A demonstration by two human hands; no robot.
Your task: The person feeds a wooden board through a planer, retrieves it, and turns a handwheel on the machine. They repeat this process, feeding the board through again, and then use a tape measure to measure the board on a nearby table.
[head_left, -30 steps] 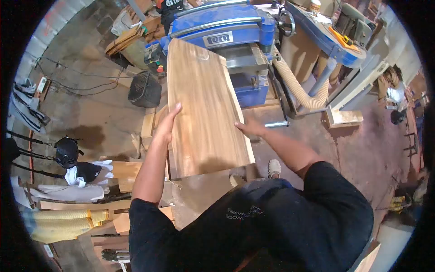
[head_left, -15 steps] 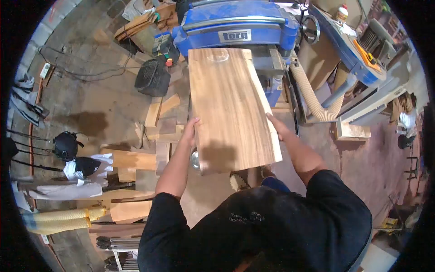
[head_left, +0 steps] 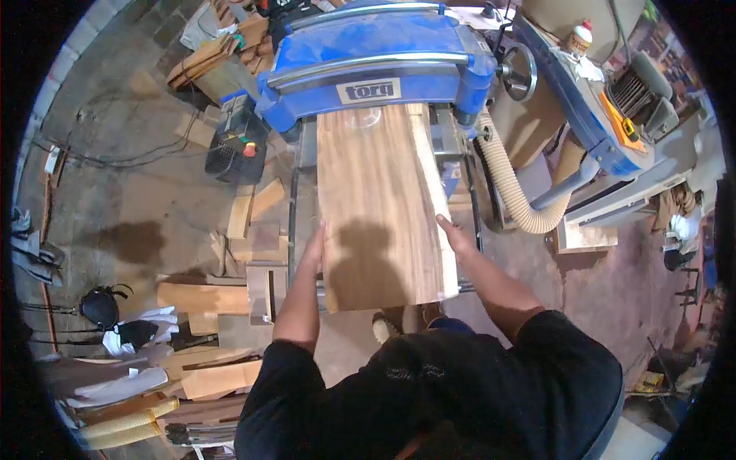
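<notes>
"torq" in dark caps on a white label, front of blue machine. Small white print on chest of dark shirt, can't read it. Bottle w/ red cap on blue-edged table, R side; its label too small to read.

Wood slab: light brown w/ darker streaks running lengthwise, pale strip along R edge, roundish pale mark nr far end; shadow over near part. Far end at machine's front, just below the label; near end toward the person.

L hand on slab's L edge, R hand gripping R edge, thumb on top. Both hold slab; L fingers mostly hidden.
</notes>
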